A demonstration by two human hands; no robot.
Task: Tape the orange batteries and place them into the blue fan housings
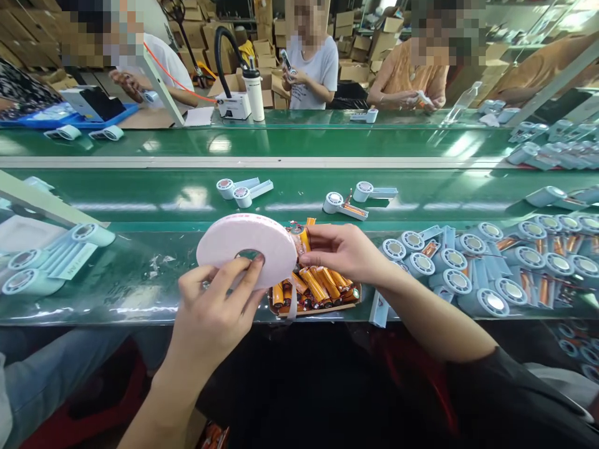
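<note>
The left hand [224,312], at lower centre of the frame, grips a white tape roll [276,249], its fingers at the core opening. The right hand [344,249], at centre, is closed in a pinch on an orange battery pack [302,240] at the roll's right edge. A loose tape strip [293,299] hangs in front of a shallow carton [285,313] holding further orange packs [318,284]. Light-blue round-headed housings [493,302] are grouped at the right of the frame, several containing orange packs; more housings [30,282] lie at the left edge. Beyond, four housings [334,201] rest on the green belt [187,199], one with an orange pack in its handle. Past the white rail [281,163], a person in a white shirt [314,65], at top centre, and a person in an orange top [407,68], at upper right, hold small items.
</note>
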